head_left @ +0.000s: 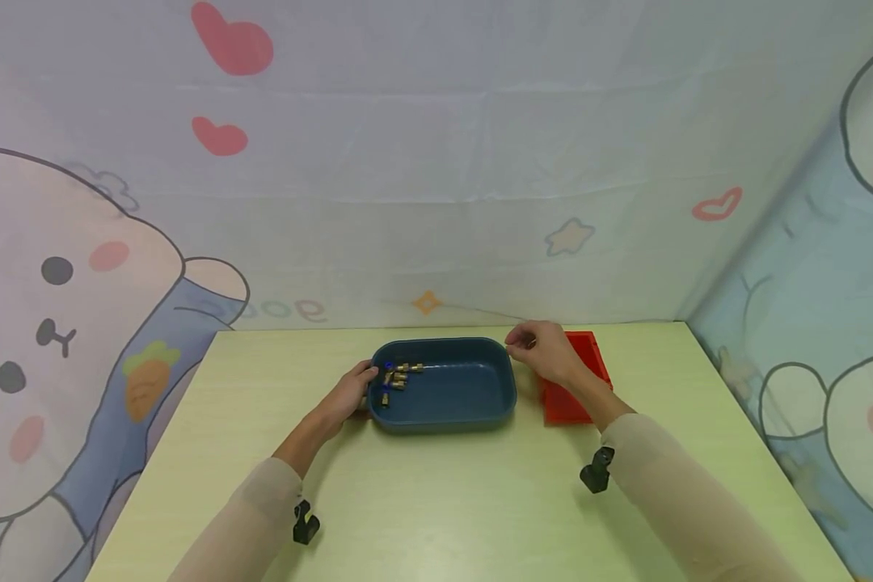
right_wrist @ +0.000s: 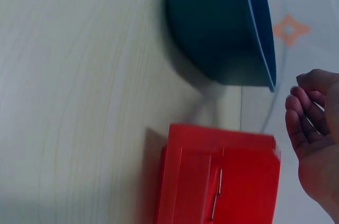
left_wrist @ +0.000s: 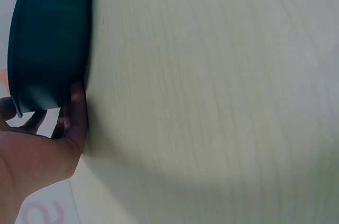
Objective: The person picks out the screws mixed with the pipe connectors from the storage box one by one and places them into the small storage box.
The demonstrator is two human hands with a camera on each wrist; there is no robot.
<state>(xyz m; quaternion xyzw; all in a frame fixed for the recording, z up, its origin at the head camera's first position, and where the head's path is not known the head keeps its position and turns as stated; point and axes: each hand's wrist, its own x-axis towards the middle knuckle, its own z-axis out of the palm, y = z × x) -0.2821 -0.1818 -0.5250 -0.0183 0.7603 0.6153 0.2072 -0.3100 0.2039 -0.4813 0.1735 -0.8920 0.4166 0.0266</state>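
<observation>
A dark blue-green rectangular basin [head_left: 451, 420] stands on the table. My left hand [head_left: 351, 390] grips its left end, with the thumb at the rim and the fingers against the outer wall. Several small brass fittings [head_left: 399, 385], some with blue parts, lie inside at that left end. Beyond the basin's right rim hovers my right hand [head_left: 546, 349], its fingers bent and thumb near the fingertips. Whether a small piece sits between them is unclear. Below and to the right of that hand is a red tray [right_wrist: 222, 139], partly covered by the forearm in the head view.
The pale wooden table [head_left: 436, 501] carries the basin and tray near its back edge. Behind it hangs a printed cloth [head_left: 436, 162], with another cloth side at the right. A small black device [head_left: 596, 470] sits at the right wrist, another [head_left: 305, 522] at the left.
</observation>
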